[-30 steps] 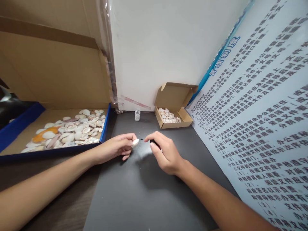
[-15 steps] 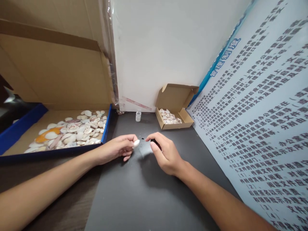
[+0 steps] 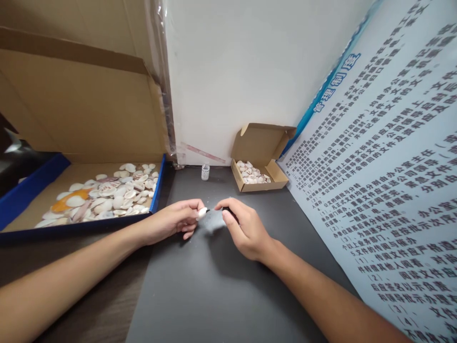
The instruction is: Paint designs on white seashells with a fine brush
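Blue box (image 3: 159, 186): loose shells (image 3: 119, 190) | left hand (image 3: 180, 216): fingers pinched on white shell (image 3: 201, 214), above worktop (image 3: 200, 290) | dark slim tool (image 3: 208, 210): tip at shell's edge — apparently working it; next move wants steady pinch | right hand (image 3: 247, 229): fingers curled round tool

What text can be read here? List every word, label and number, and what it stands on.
"管理制度": on the poster.
"5.文件的传阅与催办": on the poster.
"后应签名以示负责": on the poster.
"(2)": poster.
"(3)": poster.
"(4)": poster.
Rest of the poster: too small, blurred or cut off to read surely.
Small bottle: its print is too small to read.
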`<state>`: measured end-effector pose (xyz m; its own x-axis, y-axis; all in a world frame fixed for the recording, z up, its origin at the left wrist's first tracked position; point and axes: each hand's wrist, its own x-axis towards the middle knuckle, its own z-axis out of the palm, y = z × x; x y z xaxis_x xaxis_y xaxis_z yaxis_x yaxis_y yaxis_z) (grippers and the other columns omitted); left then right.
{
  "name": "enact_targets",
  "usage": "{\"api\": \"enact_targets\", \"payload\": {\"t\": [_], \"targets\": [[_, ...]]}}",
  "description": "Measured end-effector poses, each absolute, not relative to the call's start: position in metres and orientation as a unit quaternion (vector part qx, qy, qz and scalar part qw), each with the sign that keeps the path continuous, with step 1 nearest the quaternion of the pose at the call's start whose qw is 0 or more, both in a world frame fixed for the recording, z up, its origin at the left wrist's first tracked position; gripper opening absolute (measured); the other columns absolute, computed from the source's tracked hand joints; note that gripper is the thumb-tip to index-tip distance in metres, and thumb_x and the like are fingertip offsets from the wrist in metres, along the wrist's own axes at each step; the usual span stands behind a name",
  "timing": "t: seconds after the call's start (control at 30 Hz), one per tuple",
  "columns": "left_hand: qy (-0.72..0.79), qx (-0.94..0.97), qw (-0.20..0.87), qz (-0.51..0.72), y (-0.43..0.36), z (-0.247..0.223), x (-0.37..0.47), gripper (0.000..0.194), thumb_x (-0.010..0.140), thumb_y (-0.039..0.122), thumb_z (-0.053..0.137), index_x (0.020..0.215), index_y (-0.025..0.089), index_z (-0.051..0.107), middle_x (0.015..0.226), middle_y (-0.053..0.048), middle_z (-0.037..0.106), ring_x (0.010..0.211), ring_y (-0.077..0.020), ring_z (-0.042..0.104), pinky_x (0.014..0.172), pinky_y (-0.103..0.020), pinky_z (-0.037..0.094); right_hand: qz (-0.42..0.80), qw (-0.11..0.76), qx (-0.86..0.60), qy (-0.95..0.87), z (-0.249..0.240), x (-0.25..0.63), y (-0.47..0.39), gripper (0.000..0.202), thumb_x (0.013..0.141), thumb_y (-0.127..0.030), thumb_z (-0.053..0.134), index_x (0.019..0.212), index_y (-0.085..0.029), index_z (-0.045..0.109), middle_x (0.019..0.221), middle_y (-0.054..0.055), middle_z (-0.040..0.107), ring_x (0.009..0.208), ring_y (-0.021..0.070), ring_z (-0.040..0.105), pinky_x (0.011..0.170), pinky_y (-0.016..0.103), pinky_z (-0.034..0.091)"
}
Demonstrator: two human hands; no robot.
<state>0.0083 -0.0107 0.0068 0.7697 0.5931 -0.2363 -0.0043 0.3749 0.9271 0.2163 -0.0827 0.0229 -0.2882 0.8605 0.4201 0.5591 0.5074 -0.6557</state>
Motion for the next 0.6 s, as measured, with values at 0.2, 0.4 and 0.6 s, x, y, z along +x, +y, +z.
{"api": "enact_targets", "payload": {"t": [0.2,0.4,0.6], "targets": [[0.280,0.534,0.775,0.190,-0.0110,0.0068,0.0078,0.018,0.082,0.031,0.061,0.079,0.019,0.048,0.059,0.008,0.032,0.050,-0.0080,0.029,0.049,-0.021,0.037,0.214,0.403,-0.430,-0.779,0.0225,0.2159,-0.0845,0.022,0.098,-0.022,0.039,0.106,-0.019,0.059,0.094,0.005,0.066,0.082,0.0162,0.062,0.072,0.028,0.045],[0.280,0.542,0.770,0.187,-0.0112,0.0056,0.0076,0.023,0.082,0.035,0.064,0.081,0.019,0.048,0.061,0.008,0.033,0.051,-0.0078,0.028,0.049,-0.021,0.037,0.211,0.410,-0.444,-0.769,0.0234,0.2165,-0.0828,0.021,0.099,-0.022,0.039,0.106,-0.019,0.059,0.094,0.005,0.066,0.083,0.0162,0.061,0.075,0.028,0.046],[0.280,0.549,0.765,0.187,-0.0117,0.0063,0.0076,0.026,0.082,0.038,0.066,0.080,0.019,0.048,0.062,0.008,0.031,0.051,-0.0077,0.028,0.049,-0.021,0.037,0.208,0.412,-0.464,-0.756,0.0246,0.2179,-0.0827,0.020,0.099,-0.024,0.041,0.105,-0.018,0.059,0.092,0.005,0.065,0.083,0.0167,0.061,0.076,0.029,0.046]]}}
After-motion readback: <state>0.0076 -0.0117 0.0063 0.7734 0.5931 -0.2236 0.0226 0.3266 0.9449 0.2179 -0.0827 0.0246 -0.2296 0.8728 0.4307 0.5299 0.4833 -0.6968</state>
